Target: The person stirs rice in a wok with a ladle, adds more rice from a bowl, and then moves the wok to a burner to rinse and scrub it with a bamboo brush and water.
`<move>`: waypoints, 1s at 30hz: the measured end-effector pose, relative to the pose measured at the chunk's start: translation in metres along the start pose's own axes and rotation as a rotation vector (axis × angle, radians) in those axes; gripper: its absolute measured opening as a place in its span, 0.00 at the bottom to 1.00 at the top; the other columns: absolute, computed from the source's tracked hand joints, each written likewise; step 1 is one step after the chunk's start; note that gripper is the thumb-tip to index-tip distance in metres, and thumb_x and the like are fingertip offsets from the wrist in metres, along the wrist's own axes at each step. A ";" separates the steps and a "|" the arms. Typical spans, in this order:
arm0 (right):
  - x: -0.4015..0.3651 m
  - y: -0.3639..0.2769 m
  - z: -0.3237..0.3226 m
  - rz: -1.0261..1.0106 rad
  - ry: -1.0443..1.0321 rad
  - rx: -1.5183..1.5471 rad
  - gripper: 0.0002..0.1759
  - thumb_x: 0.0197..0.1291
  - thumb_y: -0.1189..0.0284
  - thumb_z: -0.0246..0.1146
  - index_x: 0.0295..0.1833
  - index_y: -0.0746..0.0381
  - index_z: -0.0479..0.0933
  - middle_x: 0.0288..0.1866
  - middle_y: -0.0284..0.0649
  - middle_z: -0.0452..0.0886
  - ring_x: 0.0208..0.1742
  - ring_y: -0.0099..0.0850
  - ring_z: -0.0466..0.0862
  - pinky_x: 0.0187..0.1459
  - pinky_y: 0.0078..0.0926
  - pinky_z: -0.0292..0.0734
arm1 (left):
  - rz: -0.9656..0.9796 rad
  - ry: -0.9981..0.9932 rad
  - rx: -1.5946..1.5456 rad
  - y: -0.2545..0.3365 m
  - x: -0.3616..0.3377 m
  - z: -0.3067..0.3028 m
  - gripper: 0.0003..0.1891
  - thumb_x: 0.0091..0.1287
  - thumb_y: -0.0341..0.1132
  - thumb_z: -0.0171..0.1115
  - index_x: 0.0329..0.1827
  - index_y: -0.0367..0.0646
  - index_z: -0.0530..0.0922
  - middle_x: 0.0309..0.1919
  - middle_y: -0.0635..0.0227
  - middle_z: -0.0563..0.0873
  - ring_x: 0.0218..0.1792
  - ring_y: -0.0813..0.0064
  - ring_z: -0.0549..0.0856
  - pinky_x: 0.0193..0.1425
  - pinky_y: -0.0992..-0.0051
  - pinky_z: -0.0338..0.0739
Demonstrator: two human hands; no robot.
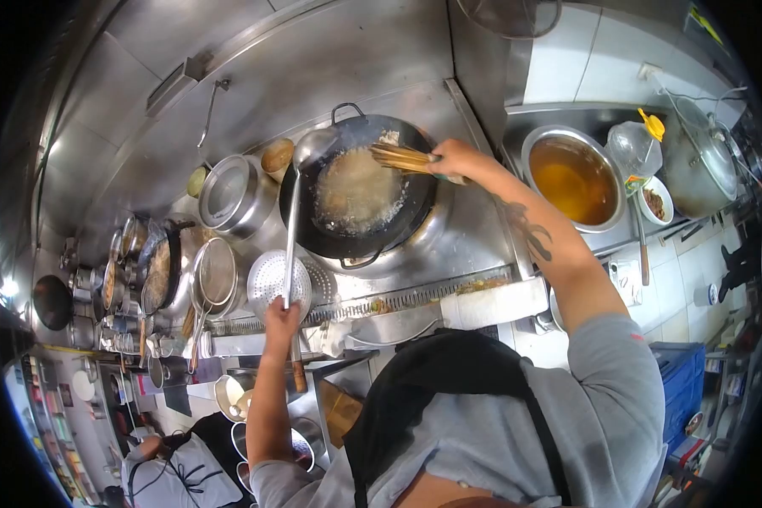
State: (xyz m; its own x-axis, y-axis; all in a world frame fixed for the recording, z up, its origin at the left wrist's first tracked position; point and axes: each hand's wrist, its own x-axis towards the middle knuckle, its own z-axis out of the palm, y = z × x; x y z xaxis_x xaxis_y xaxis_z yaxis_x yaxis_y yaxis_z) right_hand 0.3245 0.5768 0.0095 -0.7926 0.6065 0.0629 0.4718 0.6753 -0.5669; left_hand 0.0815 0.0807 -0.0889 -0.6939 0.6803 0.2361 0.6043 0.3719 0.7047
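Note:
My left hand is closed around the long metal handle of a ladle, whose bowl rests at the upper left rim of a black wok. Cloudy, foaming liquid covers the wok's middle. In my right hand is a bundled bamboo wok brush, its bristles reaching over the wok's upper right side near pale residue. A perforated skimmer lies beneath the ladle's handle, beside my left hand. Just below that hand, a wooden handle end sticks out.
Right of the stove stands a steel basin of amber liquid, with a small white bowl nearby. Steel pots and a mesh strainer crowd the left. Another person is at the lower left.

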 end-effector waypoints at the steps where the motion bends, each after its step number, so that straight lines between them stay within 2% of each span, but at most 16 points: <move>1: -0.002 -0.002 -0.006 0.017 -0.047 -0.017 0.37 0.54 0.48 0.72 0.62 0.63 0.79 0.43 0.53 0.87 0.47 0.43 0.87 0.51 0.36 0.79 | 0.239 0.160 0.289 -0.003 0.000 -0.006 0.08 0.65 0.34 0.66 0.36 0.40 0.77 0.19 0.57 0.80 0.18 0.60 0.79 0.24 0.62 0.73; 4: -0.018 -0.023 -0.031 0.032 0.111 0.162 0.35 0.57 0.49 0.70 0.63 0.61 0.79 0.38 0.48 0.88 0.39 0.36 0.88 0.45 0.32 0.80 | 0.002 0.242 0.407 0.022 -0.006 -0.033 0.08 0.63 0.34 0.65 0.39 0.40 0.77 0.24 0.51 0.82 0.25 0.49 0.82 0.31 0.57 0.75; 6: -0.017 -0.045 -0.048 -0.030 0.196 0.205 0.34 0.58 0.49 0.69 0.63 0.60 0.79 0.33 0.45 0.87 0.34 0.32 0.87 0.41 0.29 0.80 | 0.050 0.270 0.460 0.017 -0.004 -0.042 0.08 0.63 0.34 0.65 0.39 0.41 0.77 0.24 0.53 0.82 0.26 0.49 0.82 0.32 0.59 0.75; 9: -0.031 -0.084 -0.055 -0.164 0.172 0.412 0.28 0.58 0.48 0.68 0.47 0.65 0.84 0.31 0.48 0.85 0.34 0.40 0.86 0.41 0.36 0.79 | 0.096 0.287 0.476 0.007 -0.002 -0.042 0.07 0.62 0.33 0.66 0.38 0.42 0.77 0.25 0.55 0.82 0.26 0.53 0.82 0.33 0.62 0.76; 12: 0.007 -0.053 -0.029 -0.228 0.136 -0.353 0.31 0.58 0.49 0.69 0.58 0.61 0.81 0.31 0.43 0.86 0.32 0.30 0.86 0.35 0.29 0.80 | 0.108 0.288 0.404 0.014 -0.005 -0.032 0.08 0.62 0.30 0.67 0.39 0.40 0.76 0.23 0.57 0.80 0.23 0.58 0.81 0.32 0.64 0.75; 15: 0.013 0.011 -0.028 -0.212 0.220 -0.278 0.29 0.59 0.50 0.69 0.57 0.62 0.82 0.26 0.42 0.84 0.26 0.28 0.85 0.29 0.26 0.78 | 0.013 0.241 0.219 0.052 -0.012 -0.017 0.07 0.64 0.29 0.65 0.41 0.39 0.75 0.23 0.57 0.79 0.23 0.59 0.81 0.31 0.64 0.75; 16: 0.001 0.011 -0.040 -0.133 0.210 -0.112 0.30 0.59 0.50 0.69 0.57 0.62 0.81 0.25 0.41 0.83 0.25 0.28 0.84 0.29 0.26 0.78 | 0.191 0.216 0.265 0.057 -0.014 -0.012 0.09 0.66 0.28 0.62 0.46 0.37 0.74 0.25 0.55 0.80 0.25 0.58 0.81 0.32 0.64 0.75; 18: -0.048 -0.006 -0.070 0.050 0.179 0.229 0.31 0.60 0.50 0.69 0.58 0.64 0.81 0.22 0.41 0.82 0.22 0.27 0.83 0.27 0.24 0.77 | 0.268 0.112 0.237 0.079 -0.016 -0.001 0.10 0.67 0.27 0.61 0.50 0.37 0.74 0.27 0.53 0.80 0.26 0.58 0.82 0.33 0.64 0.75; 21: -0.077 -0.012 -0.088 0.041 0.445 0.248 0.32 0.62 0.55 0.69 0.62 0.68 0.77 0.20 0.38 0.79 0.18 0.22 0.77 0.24 0.21 0.71 | 0.323 -0.011 0.122 0.133 -0.003 0.030 0.14 0.68 0.26 0.61 0.54 0.35 0.72 0.30 0.50 0.81 0.29 0.54 0.83 0.35 0.62 0.76; 22: -0.091 -0.020 -0.096 0.054 0.461 0.270 0.31 0.63 0.55 0.68 0.63 0.68 0.77 0.20 0.36 0.79 0.18 0.21 0.75 0.24 0.20 0.70 | 0.330 -0.048 0.073 0.152 0.002 0.044 0.15 0.68 0.26 0.61 0.56 0.35 0.72 0.32 0.49 0.81 0.30 0.52 0.83 0.35 0.61 0.76; 23: -0.107 -0.030 -0.104 0.064 0.479 0.294 0.31 0.64 0.56 0.68 0.63 0.68 0.77 0.21 0.35 0.79 0.19 0.20 0.74 0.24 0.20 0.69 | 0.436 -0.018 0.113 0.170 0.007 0.060 0.16 0.68 0.27 0.61 0.57 0.34 0.72 0.37 0.45 0.81 0.36 0.45 0.83 0.40 0.57 0.77; 24: -0.118 -0.034 -0.106 0.073 0.498 0.317 0.30 0.64 0.57 0.68 0.63 0.68 0.77 0.21 0.34 0.78 0.19 0.18 0.73 0.24 0.19 0.68 | 0.413 -0.065 0.110 0.185 0.012 0.076 0.17 0.68 0.27 0.61 0.58 0.33 0.72 0.42 0.41 0.81 0.42 0.40 0.82 0.45 0.54 0.77; 26: -0.134 -0.026 -0.102 0.014 0.528 0.417 0.29 0.64 0.57 0.68 0.62 0.68 0.77 0.23 0.32 0.78 0.20 0.18 0.72 0.25 0.19 0.68 | 0.406 -0.085 0.104 0.209 0.020 0.114 0.16 0.69 0.29 0.60 0.57 0.32 0.73 0.46 0.41 0.80 0.44 0.40 0.81 0.47 0.53 0.76; 27: -0.143 -0.022 -0.101 -0.019 0.544 0.465 0.29 0.64 0.58 0.68 0.62 0.68 0.78 0.24 0.32 0.78 0.21 0.18 0.71 0.26 0.19 0.68 | 0.517 -0.006 0.114 0.204 0.026 0.139 0.14 0.70 0.31 0.60 0.54 0.32 0.74 0.40 0.44 0.82 0.37 0.47 0.83 0.42 0.57 0.76; 29: -0.162 -0.021 -0.102 0.015 0.502 0.537 0.34 0.62 0.55 0.69 0.63 0.72 0.76 0.24 0.35 0.79 0.22 0.18 0.74 0.27 0.20 0.70 | 0.196 -0.309 -0.166 0.210 0.031 0.168 0.13 0.69 0.32 0.61 0.51 0.32 0.76 0.31 0.50 0.81 0.29 0.58 0.80 0.37 0.63 0.75; 30: -0.172 -0.020 -0.102 0.031 0.485 0.574 0.36 0.61 0.54 0.69 0.63 0.74 0.75 0.24 0.36 0.80 0.23 0.19 0.75 0.28 0.20 0.71 | 0.195 -0.307 -0.194 0.204 0.028 0.182 0.14 0.69 0.33 0.62 0.52 0.32 0.76 0.29 0.55 0.81 0.28 0.65 0.78 0.36 0.67 0.74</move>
State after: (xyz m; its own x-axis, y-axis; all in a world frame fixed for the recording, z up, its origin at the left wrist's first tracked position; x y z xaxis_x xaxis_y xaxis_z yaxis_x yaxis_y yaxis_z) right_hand 0.4904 0.5019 0.0943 -0.4610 0.8280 0.3194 0.1103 0.4106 -0.9051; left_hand 0.2573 0.2907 -0.0605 -0.4064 0.8942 0.1879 0.6077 0.1110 0.7864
